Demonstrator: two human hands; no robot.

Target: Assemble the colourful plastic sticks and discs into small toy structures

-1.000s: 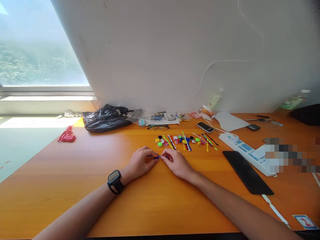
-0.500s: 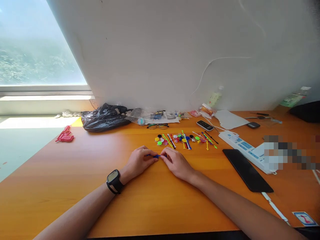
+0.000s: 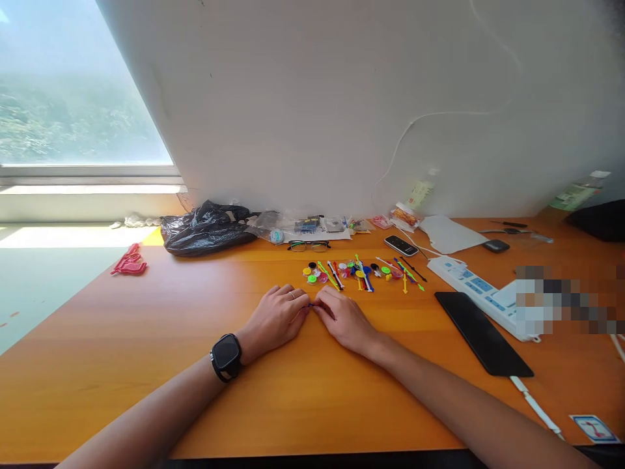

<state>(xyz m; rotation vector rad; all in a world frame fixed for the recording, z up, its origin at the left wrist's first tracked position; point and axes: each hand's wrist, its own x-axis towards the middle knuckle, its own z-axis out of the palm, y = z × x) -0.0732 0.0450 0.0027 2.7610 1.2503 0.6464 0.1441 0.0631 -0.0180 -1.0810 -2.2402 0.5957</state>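
My left hand, with a ring and a black smartwatch at the wrist, is closed in a pinch near the middle of the desk. Opposite it, the thumb and fingers of my right hand are pinched too. Between the fingertips shows a sliver of a small blue plastic arrow, which both hands grip; most of it is hidden. Just beyond the hands lie loose plastic arrows in several colours, mixed with small round plastic pieces in green, yellow, black and clear.
Behind the pieces are eyeglasses and a black plastic bag. A red plastic piece lies far left. To the right are a black phone on a cable, a white power strip and a small black device.
My left hand has rolled over, its back now turned up and its fingers covering most of the blue arrow. The right hand has barely moved.
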